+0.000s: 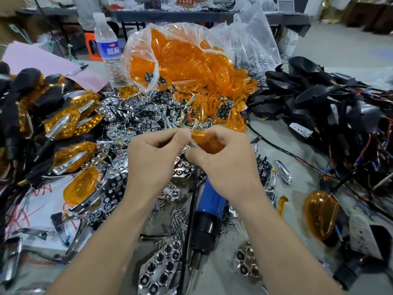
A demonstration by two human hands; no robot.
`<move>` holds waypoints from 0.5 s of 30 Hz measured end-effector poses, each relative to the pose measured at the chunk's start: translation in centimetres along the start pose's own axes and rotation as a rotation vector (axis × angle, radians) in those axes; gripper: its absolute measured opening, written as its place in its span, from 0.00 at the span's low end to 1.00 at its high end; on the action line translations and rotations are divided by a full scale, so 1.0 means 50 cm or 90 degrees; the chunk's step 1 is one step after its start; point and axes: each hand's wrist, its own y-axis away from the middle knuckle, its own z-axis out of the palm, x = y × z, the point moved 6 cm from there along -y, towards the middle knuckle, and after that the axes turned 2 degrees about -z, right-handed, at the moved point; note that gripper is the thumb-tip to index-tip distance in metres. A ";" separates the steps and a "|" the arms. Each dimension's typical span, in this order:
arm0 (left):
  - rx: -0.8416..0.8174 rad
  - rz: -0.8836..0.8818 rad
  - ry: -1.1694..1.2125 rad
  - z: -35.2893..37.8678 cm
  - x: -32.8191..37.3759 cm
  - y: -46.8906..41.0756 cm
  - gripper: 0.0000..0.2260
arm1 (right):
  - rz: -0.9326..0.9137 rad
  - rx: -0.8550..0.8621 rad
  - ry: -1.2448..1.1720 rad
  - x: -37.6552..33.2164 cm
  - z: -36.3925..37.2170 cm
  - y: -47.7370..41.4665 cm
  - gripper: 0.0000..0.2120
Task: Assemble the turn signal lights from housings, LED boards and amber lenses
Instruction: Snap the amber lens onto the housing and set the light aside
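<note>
A single wide-angle camera on the person's head looks forward and steeply down over the cluttered grey worktop (274, 128). It sits close: both bare forearms enter from the bottom edge, and the left hand (153, 158) and right hand (229, 165) meet on a translucent amber plastic lens (207, 142) near the frame's centre. The top edge reaches a dark further table (170, 17) beyond.

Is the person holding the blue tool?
No, the blue tool lies on the table, while the left hand and right hand hold an amber lens.
</note>
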 end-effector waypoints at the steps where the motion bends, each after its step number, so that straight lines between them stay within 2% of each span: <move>1: 0.013 0.003 -0.010 -0.007 0.001 0.000 0.06 | 0.006 -0.013 -0.028 0.001 -0.001 -0.002 0.05; 3: 0.010 -0.016 0.013 -0.012 -0.002 0.006 0.07 | 0.026 -0.062 -0.095 0.001 0.009 -0.002 0.05; 6: -0.024 -0.067 0.071 -0.005 -0.004 0.013 0.07 | 0.041 -0.079 -0.159 0.004 0.015 -0.003 0.07; 15: 0.012 -0.110 0.143 -0.013 -0.016 0.012 0.12 | 0.067 -0.109 -0.231 0.018 0.030 -0.003 0.12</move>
